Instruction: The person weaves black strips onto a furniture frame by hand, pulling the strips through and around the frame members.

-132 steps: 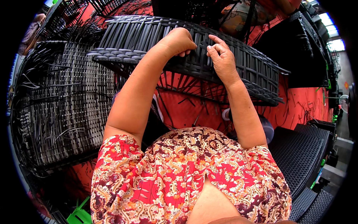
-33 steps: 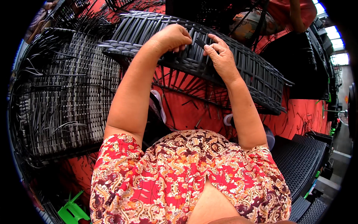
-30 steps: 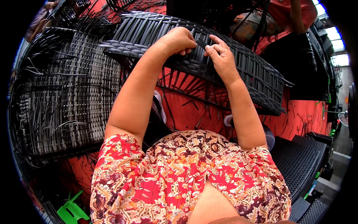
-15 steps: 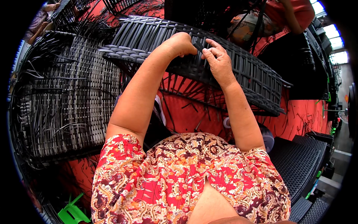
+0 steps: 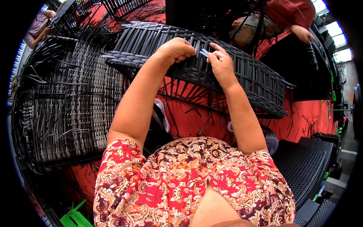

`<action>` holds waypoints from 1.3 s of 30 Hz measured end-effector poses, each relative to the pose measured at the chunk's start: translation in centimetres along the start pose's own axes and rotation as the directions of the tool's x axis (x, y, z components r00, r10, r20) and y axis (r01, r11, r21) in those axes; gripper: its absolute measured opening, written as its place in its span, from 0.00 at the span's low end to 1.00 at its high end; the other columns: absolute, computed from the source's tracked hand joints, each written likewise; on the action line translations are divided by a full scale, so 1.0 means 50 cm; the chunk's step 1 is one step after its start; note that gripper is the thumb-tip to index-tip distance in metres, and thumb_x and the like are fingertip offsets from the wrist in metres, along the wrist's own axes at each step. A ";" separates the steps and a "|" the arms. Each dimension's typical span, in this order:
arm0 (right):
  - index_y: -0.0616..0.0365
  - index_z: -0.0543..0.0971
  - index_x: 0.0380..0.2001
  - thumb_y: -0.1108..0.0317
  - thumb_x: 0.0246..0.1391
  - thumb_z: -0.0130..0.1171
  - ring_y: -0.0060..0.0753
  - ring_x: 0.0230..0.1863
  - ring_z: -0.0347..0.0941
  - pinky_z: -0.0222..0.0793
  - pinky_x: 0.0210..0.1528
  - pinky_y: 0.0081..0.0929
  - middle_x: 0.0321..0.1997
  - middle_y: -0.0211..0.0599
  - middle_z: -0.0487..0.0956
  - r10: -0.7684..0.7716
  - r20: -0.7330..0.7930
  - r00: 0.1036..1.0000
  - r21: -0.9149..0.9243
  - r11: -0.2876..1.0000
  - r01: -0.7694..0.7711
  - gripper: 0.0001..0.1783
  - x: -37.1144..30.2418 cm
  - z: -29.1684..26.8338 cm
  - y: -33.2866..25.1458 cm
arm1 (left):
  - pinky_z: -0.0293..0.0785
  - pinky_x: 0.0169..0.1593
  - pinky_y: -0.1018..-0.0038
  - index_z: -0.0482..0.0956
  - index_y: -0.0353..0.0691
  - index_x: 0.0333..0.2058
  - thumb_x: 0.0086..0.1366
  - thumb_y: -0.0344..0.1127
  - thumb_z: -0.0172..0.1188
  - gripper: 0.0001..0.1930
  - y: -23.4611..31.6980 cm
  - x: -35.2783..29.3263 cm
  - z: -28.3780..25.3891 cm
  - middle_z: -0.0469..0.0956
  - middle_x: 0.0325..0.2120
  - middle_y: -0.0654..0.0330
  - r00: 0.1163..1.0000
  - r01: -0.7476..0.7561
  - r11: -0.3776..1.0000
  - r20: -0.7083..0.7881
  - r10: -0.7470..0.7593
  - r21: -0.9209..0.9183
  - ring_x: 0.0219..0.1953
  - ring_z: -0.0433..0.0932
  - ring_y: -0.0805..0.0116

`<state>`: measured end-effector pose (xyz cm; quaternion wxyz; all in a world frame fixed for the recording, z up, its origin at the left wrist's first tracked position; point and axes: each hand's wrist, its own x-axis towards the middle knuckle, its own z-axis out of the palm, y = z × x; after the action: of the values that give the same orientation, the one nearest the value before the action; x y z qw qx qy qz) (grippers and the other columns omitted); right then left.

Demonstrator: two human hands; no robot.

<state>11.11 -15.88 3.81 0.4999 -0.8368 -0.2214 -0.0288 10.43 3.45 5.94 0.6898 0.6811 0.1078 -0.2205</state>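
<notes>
A long dark grey wicker panel (image 5: 257,75) lies slantwise in front of me, woven from flat plastic strips over a frame. Over its middle, my left hand (image 5: 177,50) is closed, thumb and fingers pinched together at the weave; what lies between the fingertips is too small to tell. Close to its right, my right hand (image 5: 221,63) pinches a short wicker strip (image 5: 204,52) that shines pale grey and points toward the left hand. The forefinger of my right hand sticks up above the strip. Part of the panel's weave is hidden behind both hands.
A large grey-and-black woven piece (image 5: 75,102) with loose strand ends stands at the left. Strip scraps litter the red floor (image 5: 200,121). Dark woven panels (image 5: 302,162) are stacked at right. A co-worker in red (image 5: 291,19) sits beyond; a green plastic object (image 5: 75,217) is at lower left.
My left hand has come down slightly and its curled fingers show more. The strip at my right fingertips has turned and catches light. The co-worker's hand has lowered onto a black piece.
</notes>
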 end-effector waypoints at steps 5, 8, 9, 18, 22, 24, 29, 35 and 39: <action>0.54 0.80 0.22 0.59 0.48 0.53 0.42 0.61 0.53 0.47 0.61 0.36 0.58 0.42 0.64 0.062 0.124 0.990 -0.240 0.970 -0.031 0.12 0.003 0.000 -0.016 | 0.46 0.11 0.84 0.73 0.40 0.22 0.50 0.31 0.58 0.03 -0.006 0.008 -0.004 0.65 0.11 0.70 0.999 -0.018 0.998 0.030 0.020 -0.060 0.08 0.56 0.83; 0.48 0.81 0.27 0.54 0.48 0.54 0.41 0.63 0.49 0.41 0.63 0.38 0.61 0.38 0.59 0.081 0.184 0.980 -0.348 0.938 -0.013 0.12 -0.002 -0.001 -0.031 | 0.48 0.11 0.84 0.75 0.38 0.24 0.49 0.30 0.58 0.03 -0.007 0.008 -0.004 0.66 0.11 0.70 0.998 -0.029 0.998 0.052 0.032 -0.052 0.08 0.57 0.83; 0.48 0.81 0.29 0.54 0.48 0.54 0.41 0.64 0.48 0.40 0.63 0.38 0.61 0.38 0.59 0.072 0.198 0.978 -0.362 0.932 0.005 0.13 -0.001 -0.001 -0.030 | 0.48 0.11 0.84 0.76 0.37 0.25 0.49 0.29 0.58 0.04 -0.004 0.005 -0.004 0.66 0.11 0.70 0.998 -0.031 0.999 0.056 0.034 -0.044 0.08 0.57 0.83; 0.48 0.80 0.30 0.54 0.48 0.56 0.42 0.64 0.47 0.40 0.62 0.40 0.61 0.38 0.58 0.000 0.182 0.983 -0.413 0.908 0.077 0.12 -0.007 0.011 -0.028 | 0.59 0.15 0.79 0.77 0.37 0.26 0.44 0.29 0.58 0.07 0.013 0.003 -0.002 0.70 0.13 0.65 0.989 -0.130 0.849 0.122 0.078 0.513 0.11 0.64 0.77; 0.49 0.80 0.29 0.54 0.48 0.56 0.43 0.64 0.48 0.41 0.61 0.41 0.61 0.39 0.60 -0.043 0.174 0.984 -0.436 0.892 0.116 0.12 -0.009 0.016 -0.023 | 0.57 0.14 0.79 0.76 0.37 0.24 0.45 0.30 0.57 0.05 0.025 0.009 -0.005 0.68 0.11 0.66 0.978 -0.167 0.749 0.201 0.046 0.641 0.11 0.63 0.77; 0.50 0.79 0.29 0.55 0.48 0.56 0.43 0.63 0.50 0.43 0.61 0.42 0.60 0.39 0.61 -0.071 0.156 0.985 -0.437 0.889 0.133 0.12 -0.011 0.017 -0.023 | 0.58 0.15 0.77 0.76 0.38 0.21 0.44 0.30 0.57 0.04 0.031 0.009 -0.006 0.68 0.11 0.65 0.975 -0.191 0.715 0.217 0.057 0.673 0.11 0.64 0.76; 0.54 0.78 0.26 0.56 0.47 0.57 0.45 0.61 0.54 0.46 0.60 0.42 0.57 0.40 0.65 -0.147 0.095 0.984 -0.397 0.902 0.173 0.12 -0.015 0.020 -0.011 | 0.62 0.17 0.74 0.77 0.36 0.20 0.42 0.30 0.57 0.05 0.030 0.016 0.001 0.70 0.11 0.62 0.968 -0.248 0.630 0.208 0.138 0.736 0.13 0.67 0.72; 0.54 0.77 0.28 0.60 0.47 0.58 0.45 0.59 0.57 0.50 0.59 0.40 0.55 0.40 0.67 -0.194 0.070 0.978 -0.419 0.884 0.205 0.10 -0.016 0.020 -0.009 | 0.65 0.20 0.72 0.78 0.34 0.22 0.42 0.31 0.57 0.07 0.048 -0.001 0.009 0.72 0.13 0.59 0.971 -0.240 0.543 0.189 0.150 0.805 0.16 0.70 0.71; 0.52 0.78 0.31 0.63 0.47 0.58 0.45 0.59 0.57 0.52 0.58 0.40 0.54 0.41 0.68 -0.233 0.017 0.972 -0.335 0.915 0.225 0.09 -0.016 0.025 -0.025 | 0.67 0.22 0.71 0.78 0.34 0.23 0.41 0.31 0.57 0.09 0.040 0.000 0.002 0.73 0.14 0.56 0.952 -0.287 0.471 0.195 0.236 0.834 0.17 0.71 0.69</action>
<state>9.68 -14.57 4.02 0.3462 -0.8774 -0.3038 -0.1343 11.33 3.32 7.75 0.2930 0.9334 -0.1379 -0.1546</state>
